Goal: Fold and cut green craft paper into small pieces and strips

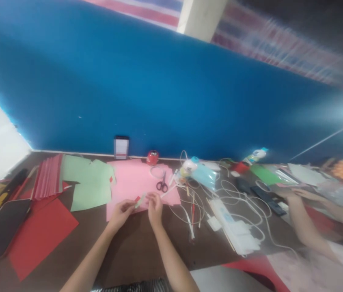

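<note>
My left hand pinches a small light green paper piece with a bit of red at its end. My right hand has its fingers bent together at the other end of this piece; blur hides the exact contact. Both hands are over the near edge of the pink paper sheets. Black-handled scissors lie on the pink paper beyond my right hand. Left of the pink sheets are light green paper sheets, with a small red scrap at their edge.
Red paper, a folded pink-red stack and a dark tablet-like object lie left. A red round object stands by the blue wall. White cables and a power strip spread right, where another person's hands work.
</note>
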